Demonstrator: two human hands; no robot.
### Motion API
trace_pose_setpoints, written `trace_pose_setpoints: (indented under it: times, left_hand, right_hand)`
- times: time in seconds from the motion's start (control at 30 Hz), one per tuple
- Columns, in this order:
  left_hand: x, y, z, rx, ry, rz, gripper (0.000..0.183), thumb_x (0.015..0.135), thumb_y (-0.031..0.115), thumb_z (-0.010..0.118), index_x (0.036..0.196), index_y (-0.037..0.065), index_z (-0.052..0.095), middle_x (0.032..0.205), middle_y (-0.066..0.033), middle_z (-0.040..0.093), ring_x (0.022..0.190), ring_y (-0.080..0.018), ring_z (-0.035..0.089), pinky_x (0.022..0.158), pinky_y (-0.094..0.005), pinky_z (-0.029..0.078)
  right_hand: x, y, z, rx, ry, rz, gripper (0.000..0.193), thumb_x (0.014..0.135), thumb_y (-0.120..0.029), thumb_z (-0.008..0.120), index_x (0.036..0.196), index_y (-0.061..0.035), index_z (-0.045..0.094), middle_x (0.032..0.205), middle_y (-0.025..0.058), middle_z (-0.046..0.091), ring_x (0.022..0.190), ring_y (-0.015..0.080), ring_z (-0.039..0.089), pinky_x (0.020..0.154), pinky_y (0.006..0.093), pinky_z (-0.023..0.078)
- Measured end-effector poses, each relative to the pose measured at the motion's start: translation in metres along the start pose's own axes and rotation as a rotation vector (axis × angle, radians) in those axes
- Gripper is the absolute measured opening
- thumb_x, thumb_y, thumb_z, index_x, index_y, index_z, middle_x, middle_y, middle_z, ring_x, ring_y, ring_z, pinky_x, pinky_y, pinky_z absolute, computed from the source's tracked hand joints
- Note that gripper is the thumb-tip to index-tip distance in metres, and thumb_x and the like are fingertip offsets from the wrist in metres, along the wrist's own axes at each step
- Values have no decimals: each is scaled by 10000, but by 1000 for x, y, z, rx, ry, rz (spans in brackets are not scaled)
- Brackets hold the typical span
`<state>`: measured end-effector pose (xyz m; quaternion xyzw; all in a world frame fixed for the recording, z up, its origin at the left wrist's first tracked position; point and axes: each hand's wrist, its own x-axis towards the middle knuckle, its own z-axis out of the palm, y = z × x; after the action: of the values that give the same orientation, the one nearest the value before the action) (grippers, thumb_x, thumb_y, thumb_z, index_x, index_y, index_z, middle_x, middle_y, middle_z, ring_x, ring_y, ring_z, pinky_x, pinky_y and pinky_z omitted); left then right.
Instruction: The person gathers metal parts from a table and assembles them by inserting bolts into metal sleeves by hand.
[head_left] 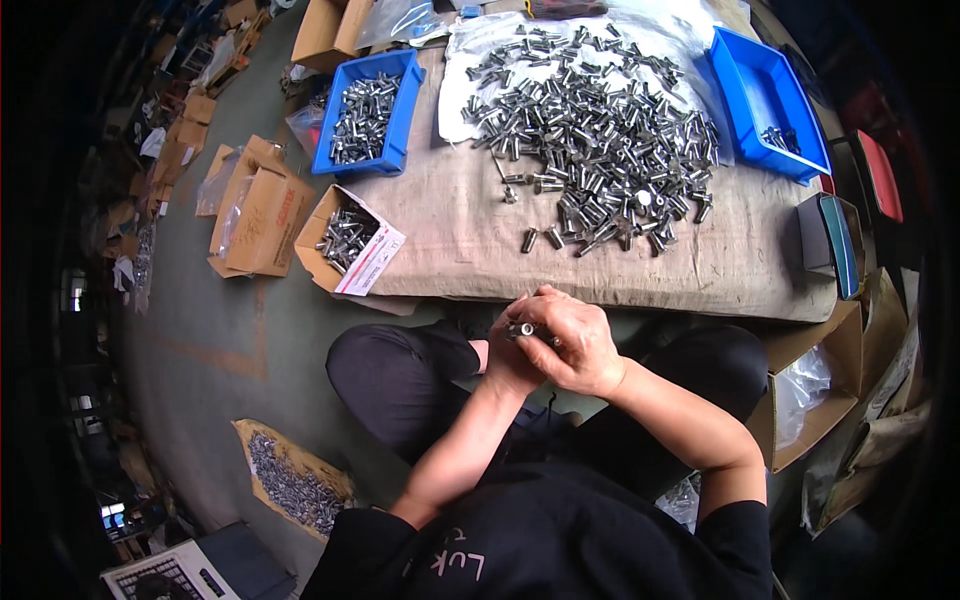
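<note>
My two hands meet just in front of the table's near edge, above my lap. My right hand point(585, 345) is closed, its fingers curled around several shiny metal fasteners point(525, 329). One of them points its round hollow end up. Against it, my left hand point(512, 362) is also closed round the fasteners, and its fingers are partly hidden by the right hand. Beyond them on the table lies a wide heap of similar metal fasteners point(600, 130), short cylinders, some with flat round heads. The heap rests partly on a white sheet point(458, 75).
A cloth-covered table point(440, 250) bears a blue bin point(400, 140) of fasteners at left and another blue bin point(735, 85) at right. Near the left corner stands a small carton point(372, 262) of fasteners. Cardboard boxes point(262, 220) and a sack of small parts point(340, 485) are on the floor.
</note>
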<state>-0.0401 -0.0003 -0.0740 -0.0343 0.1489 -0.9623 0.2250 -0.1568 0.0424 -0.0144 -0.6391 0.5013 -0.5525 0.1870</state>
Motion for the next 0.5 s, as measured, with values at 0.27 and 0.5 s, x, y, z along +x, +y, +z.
trace_pose_setpoints:
  times: [0.27,0.5]
  left_hand:
    - [-20,17,38,372,575,-59,236,846,354,534,751,138,541,636,17,385,612,-129,375,430,-213,329]
    - [-30,8,73,676,595,-6,202,844,289,567,860,88,554,714,-28,518,655,-162,497,457,-240,386]
  right_hand:
    - [-4,16,-11,1182,244,817,143,816,-112,600,932,-32,575,770,62,611,585,91,528,547,219,441]
    - [-13,15,1,1163,163,783,189,794,-41,603,977,-2,579,810,85,607,661,140,567,604,260,461]
